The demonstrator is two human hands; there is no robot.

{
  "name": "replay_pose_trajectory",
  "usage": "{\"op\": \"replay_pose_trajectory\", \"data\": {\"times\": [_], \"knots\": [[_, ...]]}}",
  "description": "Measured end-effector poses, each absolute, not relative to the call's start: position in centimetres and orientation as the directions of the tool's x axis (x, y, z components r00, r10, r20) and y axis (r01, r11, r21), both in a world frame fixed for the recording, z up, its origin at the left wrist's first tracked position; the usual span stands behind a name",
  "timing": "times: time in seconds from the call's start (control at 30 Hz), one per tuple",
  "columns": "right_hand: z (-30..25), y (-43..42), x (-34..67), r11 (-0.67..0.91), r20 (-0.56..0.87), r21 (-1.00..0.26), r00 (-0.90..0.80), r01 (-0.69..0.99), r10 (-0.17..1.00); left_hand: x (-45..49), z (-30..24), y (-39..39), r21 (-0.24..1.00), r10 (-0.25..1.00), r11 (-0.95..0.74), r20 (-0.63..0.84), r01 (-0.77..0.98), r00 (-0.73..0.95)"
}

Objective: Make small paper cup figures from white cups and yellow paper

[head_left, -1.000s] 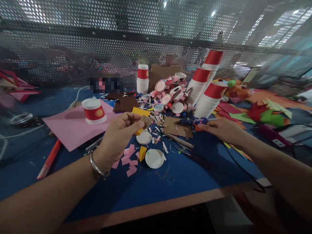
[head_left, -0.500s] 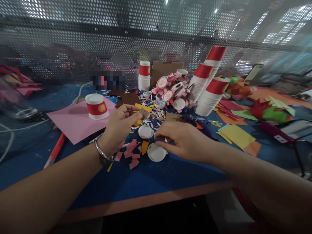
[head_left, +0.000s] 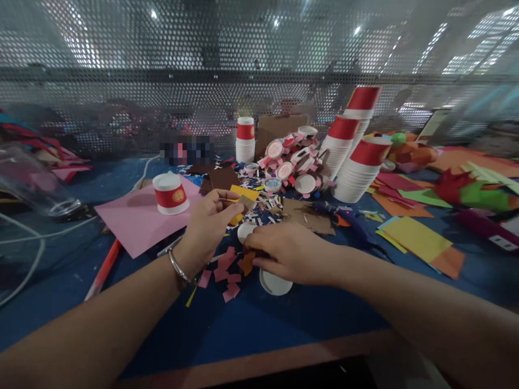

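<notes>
My left hand (head_left: 211, 221), with a silver bangle at the wrist, pinches a small brown cardboard piece (head_left: 247, 203) between thumb and fingers. Yellow paper (head_left: 244, 192) lies just behind it. Lower and to the right, my right hand (head_left: 290, 248) has its fingers curled down, thumb and fingertips closed at a small orange paper piece (head_left: 247, 265). A white paper disc (head_left: 276, 283) lies under the heel of that hand, partly covered. Another white disc (head_left: 245, 231) shows behind the right fingertips. Several pink paper scraps (head_left: 227, 263) lie left of the right fingertips.
A red-and-white paper cup (head_left: 171, 194) stands upside down on pink paper (head_left: 133, 221). Behind are a heap of decorated discs (head_left: 287, 162) and cup stacks (head_left: 357, 173). A blue glue gun (head_left: 359, 227), cardboard (head_left: 306, 215) and coloured paper (head_left: 417, 237) lie to the right.
My right hand has moved left from the white disc to the orange paper piece. My left hand still holds the cardboard piece. The whole view has shifted slightly.
</notes>
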State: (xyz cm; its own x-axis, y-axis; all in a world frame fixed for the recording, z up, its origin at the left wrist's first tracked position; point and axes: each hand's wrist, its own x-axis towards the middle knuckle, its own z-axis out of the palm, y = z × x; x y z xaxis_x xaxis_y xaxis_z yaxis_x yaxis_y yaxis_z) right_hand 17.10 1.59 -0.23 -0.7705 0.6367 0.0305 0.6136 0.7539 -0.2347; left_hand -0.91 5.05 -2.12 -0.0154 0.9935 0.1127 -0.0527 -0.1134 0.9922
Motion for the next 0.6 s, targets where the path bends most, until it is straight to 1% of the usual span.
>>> {"op": "replay_pose_trajectory", "data": {"times": [0.07,0.3,0.43,0.6], "knots": [[-0.07,1.8,16.8,0.756,0.017,-0.211,-0.771,0.619,0.636,-0.97,-2.03,5.1,0.993,0.994,-0.109,0.109,-0.046,-0.01],[0.54,2.2,16.44,0.745,-0.042,-0.222,-0.77,0.629,0.637,-1.14,-1.9,5.05,0.995,0.996,-0.09,0.091,-0.034,0.009],[0.57,2.08,16.24,0.737,-0.037,-0.207,-0.758,0.643,0.651,-1.28,-1.99,5.09,0.996,0.997,-0.08,0.08,-0.029,0.006],[0.5,2.24,16.18,0.736,-0.049,-0.224,-0.762,0.639,0.646,-1.42,-1.96,5.09,0.997,0.997,-0.075,0.075,-0.026,0.011]]}}
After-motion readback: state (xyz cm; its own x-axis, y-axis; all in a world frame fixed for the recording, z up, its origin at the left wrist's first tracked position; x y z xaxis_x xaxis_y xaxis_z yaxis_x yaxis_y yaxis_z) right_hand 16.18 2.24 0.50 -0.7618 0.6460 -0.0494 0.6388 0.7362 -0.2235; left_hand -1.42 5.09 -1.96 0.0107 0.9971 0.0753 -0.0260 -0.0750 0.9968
